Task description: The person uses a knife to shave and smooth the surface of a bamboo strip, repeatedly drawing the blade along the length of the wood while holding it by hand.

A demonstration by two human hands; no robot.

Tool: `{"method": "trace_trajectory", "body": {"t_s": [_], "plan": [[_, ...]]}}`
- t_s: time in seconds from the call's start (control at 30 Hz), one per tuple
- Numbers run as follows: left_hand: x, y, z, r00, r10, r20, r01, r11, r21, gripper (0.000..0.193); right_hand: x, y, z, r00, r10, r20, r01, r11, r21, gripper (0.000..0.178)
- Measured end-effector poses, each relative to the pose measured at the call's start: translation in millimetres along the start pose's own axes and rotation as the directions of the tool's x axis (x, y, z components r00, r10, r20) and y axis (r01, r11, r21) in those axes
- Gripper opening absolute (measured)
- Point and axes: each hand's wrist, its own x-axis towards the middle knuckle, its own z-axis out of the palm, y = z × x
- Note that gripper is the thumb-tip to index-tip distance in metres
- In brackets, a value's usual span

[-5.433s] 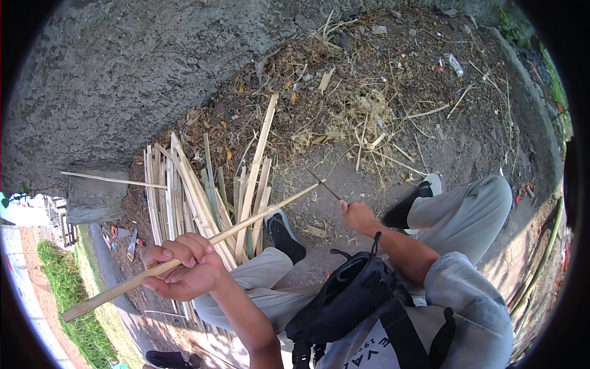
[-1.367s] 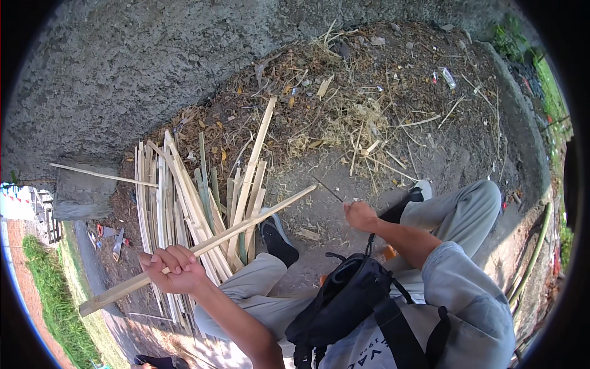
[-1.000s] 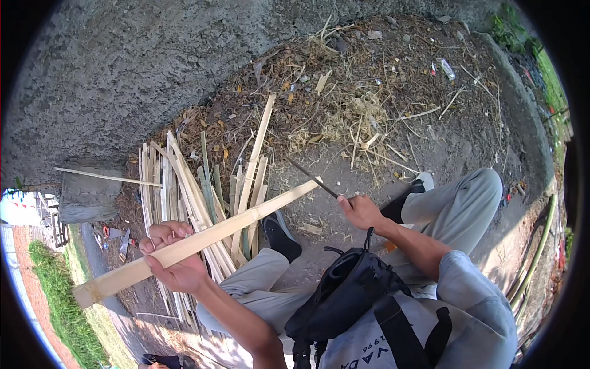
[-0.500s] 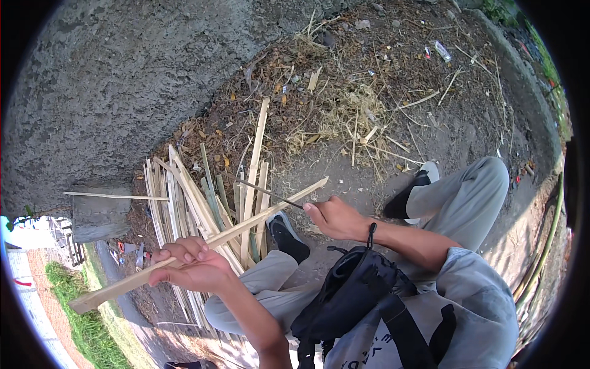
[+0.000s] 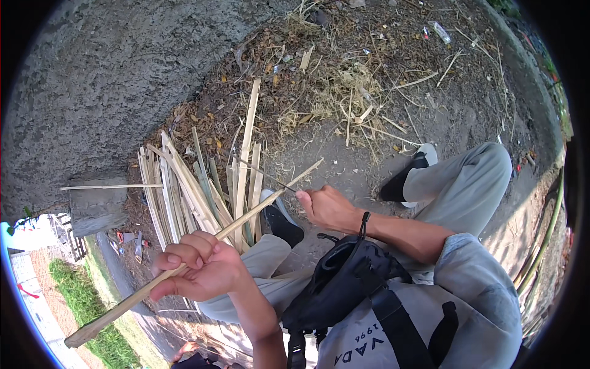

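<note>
My left hand (image 5: 200, 264) is closed around a long pale bamboo strip (image 5: 255, 209), palm turned up. The strip slants from the lower left to a thin tip at the upper right. A knife with a long, narrow dark blade (image 5: 261, 171) is in my closed right hand (image 5: 332, 209); its handle is hidden by the fingers. The blade crosses the strip near the tip end, and whether it presses into the wood I cannot tell. Behind my left hand, a pile of split bamboo strips (image 5: 184, 184) leans beside my left shoe (image 5: 283, 224).
A rough grey rock or concrete mass (image 5: 123, 80) fills the upper left. One strip (image 5: 117, 186) lies across a grey block (image 5: 98, 212). Dry shavings (image 5: 350, 92) and leaves litter the ground. A black bag (image 5: 338, 283) hangs at my front, and a saw (image 5: 139, 246) lies at left.
The strip has rolled in my left hand and its near end sits lower. My right hand with the knife has shifted slightly right along the strip. The view has tilted a little.
</note>
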Motion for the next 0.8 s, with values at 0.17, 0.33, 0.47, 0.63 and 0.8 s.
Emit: {"method": "trace_trajectory", "body": {"t_s": [0.17, 0.33, 0.47, 0.63, 0.8], "plan": [[-0.5, -6.9, -1.9, 0.997, -0.004, 0.077, 0.007, 0.999, -0.048, 0.057, 2.9, 6.4, -5.5, 0.974, 0.181, 0.138, -0.182, 0.983, -0.005, 0.054], [0.6, 0.3, -4.9, 1.000, -0.006, -0.006, 0.006, 0.999, -0.045, 0.057, 0.2, 19.6, 5.4, 0.995, 0.098, 0.024, -0.098, 0.995, -0.026, 0.055], [-0.8, -4.3, -10.3, 1.000, -0.021, 0.009, 0.021, 0.997, -0.069, 0.057, 4.3, 17.1, 8.2, 0.990, 0.117, 0.084, -0.114, 0.993, -0.038, 0.059], [1.6, 1.2, -9.2, 0.996, -0.002, -0.087, 0.004, 1.000, 0.017, 0.057, -7.4, 30.8, 10.8, 0.997, 0.080, 0.008, -0.080, 0.995, -0.056, 0.058], [5.4, -2.1, -15.9, 0.993, 0.008, -0.115, -0.002, 0.998, 0.059, 0.057, -3.1, 10.0, 6.2, 1.000, 0.015, 0.019, -0.013, 0.998, -0.061, 0.058]]}}
